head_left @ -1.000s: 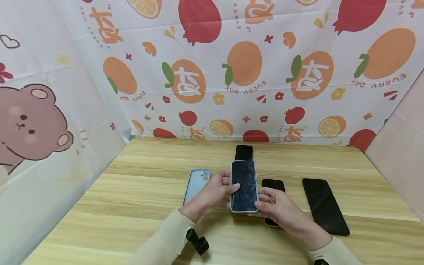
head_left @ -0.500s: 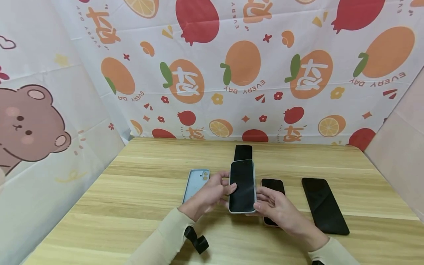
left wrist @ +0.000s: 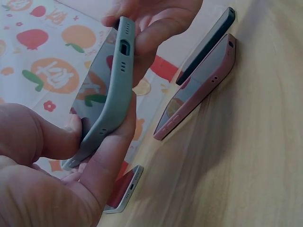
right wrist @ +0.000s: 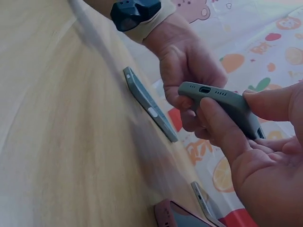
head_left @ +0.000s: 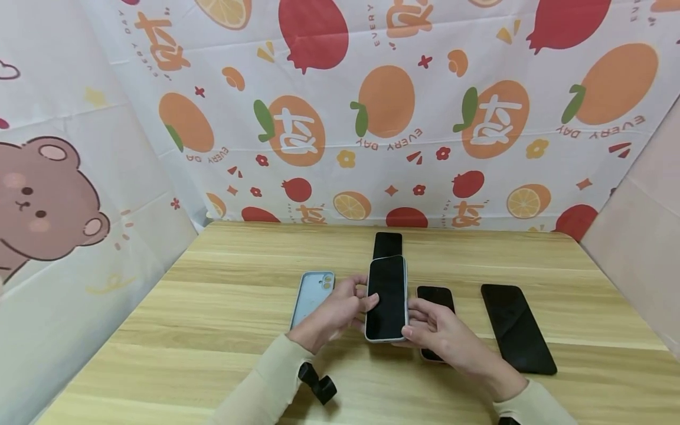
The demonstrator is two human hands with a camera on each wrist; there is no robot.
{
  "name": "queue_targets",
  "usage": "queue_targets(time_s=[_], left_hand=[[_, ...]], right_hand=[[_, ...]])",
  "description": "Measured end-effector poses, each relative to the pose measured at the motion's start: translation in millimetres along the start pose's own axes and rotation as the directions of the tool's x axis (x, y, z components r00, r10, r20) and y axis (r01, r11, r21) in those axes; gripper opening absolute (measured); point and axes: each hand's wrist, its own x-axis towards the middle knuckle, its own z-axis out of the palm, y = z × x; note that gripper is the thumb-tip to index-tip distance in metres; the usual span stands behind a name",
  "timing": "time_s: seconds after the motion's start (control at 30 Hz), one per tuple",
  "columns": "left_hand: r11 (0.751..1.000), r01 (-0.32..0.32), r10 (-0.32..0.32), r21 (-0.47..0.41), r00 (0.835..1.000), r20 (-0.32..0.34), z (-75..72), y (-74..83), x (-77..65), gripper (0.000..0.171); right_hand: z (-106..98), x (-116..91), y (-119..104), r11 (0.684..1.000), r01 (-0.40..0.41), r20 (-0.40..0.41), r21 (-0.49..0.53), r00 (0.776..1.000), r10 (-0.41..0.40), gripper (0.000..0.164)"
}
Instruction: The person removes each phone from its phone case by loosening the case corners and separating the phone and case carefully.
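Both hands hold one smartphone (head_left: 385, 298) in a pale blue-green phone case (left wrist: 124, 71), raised over the table with its dark screen up. My left hand (head_left: 340, 304) grips its left edge, thumb on the screen and fingers underneath. My right hand (head_left: 443, 333) pinches the lower right corner, its thumb at the edge. In the left wrist view the case's port cutout and speaker holes show along the bottom edge. An empty light blue phone case (head_left: 313, 295) lies left of the phone, partly hidden by my left hand.
A phone in a pink case (head_left: 437, 295) lies partly behind my right hand. Farther right is a larger black phone (head_left: 517, 330). Another phone (head_left: 388, 245) lies beyond the held one, partly covered by it. Fruit-printed cloth (head_left: 297, 130) hangs behind the wooden table (head_left: 186, 330).
The head view has drifted slightly, shifting the scene left. Smudges and reflections seen earlier on the held phone's screen now show as plain dark. Both hands keep nearly the same grip.
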Motion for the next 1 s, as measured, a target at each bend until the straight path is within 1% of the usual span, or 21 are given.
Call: queue_targets(time_s=[0.17,0.27,0.43,0.57,0.7,0.87,0.93,1.0], left_hand=[[1.0,0.009,-0.01,0.021,1.0,0.009,-2.0,0.1,-1.6,0.039],[1.0,0.019,-0.019,0.017,1.0,0.022,-2.7,0.9,-1.4,0.04],[1.0,0.019,-0.018,-0.008,0.998,0.063,-5.0,2.1,-0.9,0.039],[1.0,0.007,-0.006,-0.01,0.996,0.092,-7.3,3.5,-1.7,0.038],[1.0,0.003,-0.001,-0.016,0.994,0.106,-8.7,5.6,-3.2,0.038],[1.0,0.003,0.0,-0.03,0.994,0.107,-9.9,8.1,-5.0,0.04],[1.0,0.005,-0.003,-0.027,0.995,0.099,-10.0,8.6,-5.7,0.04],[1.0,0.004,-0.003,-0.015,0.996,0.088,-9.5,9.3,-6.3,0.04]], right_hand=[[0.1,-0.1,2.7,0.997,0.027,-0.008,-0.066,1.0,-0.027,0.055],[0.1,-0.8,2.8,0.996,0.044,-0.007,-0.084,0.999,-0.044,0.054],[0.1,-0.7,2.2,0.996,0.082,0.027,-0.043,0.996,-0.081,0.052],[0.3,-0.2,2.1,0.994,0.112,0.033,-0.022,0.993,-0.111,0.049],[0.3,0.2,1.7,0.991,0.136,0.037,-0.009,0.99,-0.135,0.048],[0.8,0.7,0.0,0.992,0.129,0.035,0.008,0.991,-0.129,0.049],[1.2,1.1,-1.3,0.994,0.105,0.028,0.012,0.994,-0.106,0.05],[1.4,1.2,-2.5,0.998,0.062,0.012,0.014,0.998,-0.062,0.051]])
